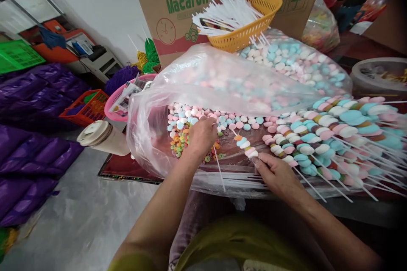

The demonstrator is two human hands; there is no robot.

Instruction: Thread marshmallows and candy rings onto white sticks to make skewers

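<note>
My right hand (277, 172) grips a marshmallow skewer (244, 144) by its lower end. Pink, white and blue pieces with an orange ring near the top are threaded on it, and its bare white tip points up and left. My left hand (203, 136) reaches over the loose marshmallows (240, 121), fingers drawn together; what they hold, if anything, is hidden. Under that hand lie colourful cereal-like rings (179, 142). A loose white stick (219, 169) slants below it. Finished-looking skewers (318, 135) are stacked to the right of my right hand.
A clear plastic bag (203, 67) of marshmallows spreads across the table. Behind it, a yellow basket (235, 38) of white sticks leans by a cardboard box (178, 4). A lidded cup (104, 137) and a pink basket (116, 101) stand left; a round tub (378, 67) stands right.
</note>
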